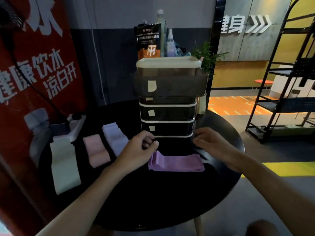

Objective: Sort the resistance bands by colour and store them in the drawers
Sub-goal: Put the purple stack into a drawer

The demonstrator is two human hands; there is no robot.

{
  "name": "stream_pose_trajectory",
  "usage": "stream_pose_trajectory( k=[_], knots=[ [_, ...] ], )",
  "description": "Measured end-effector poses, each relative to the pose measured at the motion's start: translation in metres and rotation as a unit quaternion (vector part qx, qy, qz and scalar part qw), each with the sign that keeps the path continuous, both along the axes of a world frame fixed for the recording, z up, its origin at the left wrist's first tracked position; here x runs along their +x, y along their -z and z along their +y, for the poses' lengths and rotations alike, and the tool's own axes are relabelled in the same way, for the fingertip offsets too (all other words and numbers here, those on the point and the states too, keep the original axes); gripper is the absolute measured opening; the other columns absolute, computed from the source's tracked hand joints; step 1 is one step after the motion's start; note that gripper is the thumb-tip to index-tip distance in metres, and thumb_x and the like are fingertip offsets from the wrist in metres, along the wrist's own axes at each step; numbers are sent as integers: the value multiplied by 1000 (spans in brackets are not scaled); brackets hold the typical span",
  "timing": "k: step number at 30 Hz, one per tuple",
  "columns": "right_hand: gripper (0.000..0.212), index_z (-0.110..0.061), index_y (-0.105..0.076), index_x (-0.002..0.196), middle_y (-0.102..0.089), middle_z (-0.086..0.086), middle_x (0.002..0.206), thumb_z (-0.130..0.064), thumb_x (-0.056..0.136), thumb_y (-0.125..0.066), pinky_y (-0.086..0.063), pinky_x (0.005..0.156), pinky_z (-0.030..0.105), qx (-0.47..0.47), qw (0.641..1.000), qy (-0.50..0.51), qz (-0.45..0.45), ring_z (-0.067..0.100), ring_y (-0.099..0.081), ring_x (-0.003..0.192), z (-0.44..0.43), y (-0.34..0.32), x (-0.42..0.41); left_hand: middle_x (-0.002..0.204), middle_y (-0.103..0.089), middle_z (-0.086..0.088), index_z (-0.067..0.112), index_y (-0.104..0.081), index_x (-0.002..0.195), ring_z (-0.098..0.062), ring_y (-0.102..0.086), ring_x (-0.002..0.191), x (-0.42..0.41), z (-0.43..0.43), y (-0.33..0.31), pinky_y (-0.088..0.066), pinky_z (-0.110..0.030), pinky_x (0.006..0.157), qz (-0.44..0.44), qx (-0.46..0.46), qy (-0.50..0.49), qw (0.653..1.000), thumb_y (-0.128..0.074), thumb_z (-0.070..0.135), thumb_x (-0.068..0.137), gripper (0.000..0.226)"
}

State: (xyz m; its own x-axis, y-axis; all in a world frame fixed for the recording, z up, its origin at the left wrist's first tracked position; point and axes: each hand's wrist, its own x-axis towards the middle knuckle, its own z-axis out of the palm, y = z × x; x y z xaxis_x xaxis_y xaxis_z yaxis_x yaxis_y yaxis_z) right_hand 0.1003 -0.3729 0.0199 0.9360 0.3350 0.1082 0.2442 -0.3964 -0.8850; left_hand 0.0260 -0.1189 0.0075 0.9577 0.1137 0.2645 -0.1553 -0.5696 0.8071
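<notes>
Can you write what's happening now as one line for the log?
top drawer: pulled out | left hand, right hand: near purple band, grip unclear | pale green band, pink band, lilac band: on table

**Things around the round black table**

A round black table [170, 201] is standing on pale legs. To its left, a red banner [34, 74] is showing big white characters. A white power strip [75, 126] is lying on its far left edge, with a black cable going up from it. Above its far side, a black pouch [149, 43], a tall bottle [160, 19] and a spray bottle [170, 43] are standing close together. A green plant [206, 57] is showing just right of them. Well to the table's right, a black metal rack [281, 103] is standing.
</notes>
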Motion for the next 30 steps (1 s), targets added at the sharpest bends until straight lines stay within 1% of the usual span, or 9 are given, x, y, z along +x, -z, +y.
stream_pose_trajectory(
  k=[3,4,6,9,12,17,21,26,30],
  knots=[
    [11,-29,-61,105,-68,-2,95,-33,94,-60,-50,83,32,-151,988,-34,-19,14,-64,88,-8,23,-2,100,-64,9,30,-62,106,-2,-60,93,-1,-3,17,-49,-20,83,29,69,0,997,-63,37,94,13],
    [5,-36,-62,92,-67,-7,88,-39,92,-59,-51,79,34,-179,982,-42,-34,13,-64,83,-10,28,-3,99,-65,9,29,-62,107,-1,-60,91,-2,-5,20,-49,-20,82,34,82,1,996,-63,37,95,15],
    [15,-45,-60,70,-58,-9,75,-50,83,-56,-46,67,33,-219,971,-61,-75,16,-58,75,-15,36,-1,100,-63,14,28,-62,113,-3,-58,95,-6,-6,26,-49,-27,87,21,146,9,989,-62,36,95,20],
    [14,-53,-50,72,-50,-10,91,-67,70,-51,-43,75,31,-261,956,-68,-117,13,-51,88,-19,44,-2,110,-57,16,27,-60,124,-8,-53,110,-9,-6,31,-42,-33,99,-1,195,19,981,-62,34,95,31],
    [20,-49,-47,89,-51,-9,101,-53,81,-64,-45,84,34,-232,964,-65,-116,10,-51,93,-21,47,-8,111,-57,16,26,-61,127,-9,-52,111,-8,-4,36,-41,-34,100,-2,192,23,981,-62,34,95,33],
    [22,-41,-50,96,-59,-14,91,-30,89,-68,-48,69,24,-118,980,-57,-150,5,-59,81,-21,57,-22,111,-56,16,30,-64,117,4,-55,105,-6,-1,39,-41,-16,89,5,106,51,993,-68,27,91,27],
    [32,-40,-47,91,-56,-17,83,-19,87,-70,-43,61,16,-83,981,-49,-171,3,-54,72,-20,59,-30,127,-48,20,40,-64,109,5,-52,115,-7,3,37,-42,-19,98,14,77,76,994,-78,28,83,31],
    [45,-48,-47,87,-57,-19,93,-10,84,-71,-51,75,29,-57,983,-47,-171,10,-58,86,-19,57,-36,101,-63,8,33,-54,101,-8,-62,89,-14,-5,31,-50,-22,81,26,56,111,992,-80,26,81,34],
    [48,-47,-48,86,-58,-18,95,-6,83,-71,-51,78,29,-32,982,-49,-180,11,-59,90,-20,56,-38,109,-60,12,46,-53,111,3,-60,101,-18,-5,31,-42,-7,85,-6,36,102,994,-75,19,87,42]
  ],
)
